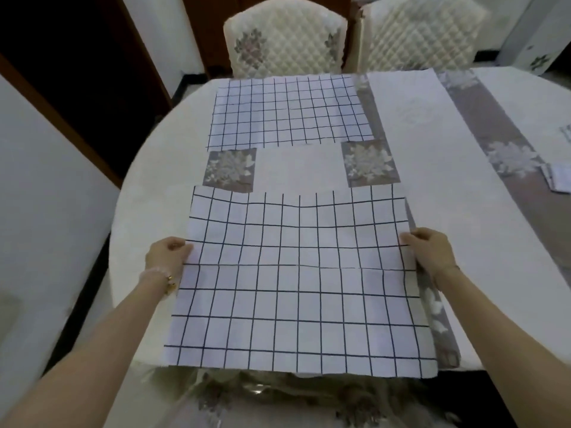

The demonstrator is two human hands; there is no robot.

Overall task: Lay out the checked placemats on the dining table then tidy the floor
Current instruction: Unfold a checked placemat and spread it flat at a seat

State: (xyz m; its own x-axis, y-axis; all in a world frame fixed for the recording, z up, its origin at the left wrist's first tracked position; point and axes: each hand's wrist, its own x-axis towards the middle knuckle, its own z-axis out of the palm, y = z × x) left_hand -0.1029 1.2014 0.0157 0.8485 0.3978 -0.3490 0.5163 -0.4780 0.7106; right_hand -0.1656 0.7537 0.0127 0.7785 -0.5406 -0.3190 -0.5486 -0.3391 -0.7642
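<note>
Near mat (296, 282) lies flat on the surface (148, 211), front edge overhanging toward me. Judging I'm holding both sides to square it with the far mat (287, 111). Left hand (168, 253) and right hand (431, 251) are pinched on the side edges, cloth between thumb and fingers (411, 239). Floor untouched so far.

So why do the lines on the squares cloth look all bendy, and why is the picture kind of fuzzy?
In the head view, the wide-angle lens bows the grid on the near placemat and curves the table edge; the whole frame is soft, blurriest at the chair and the forearms near the bottom; lighting is dim and even, with no strong glare or hard shadows.
</note>
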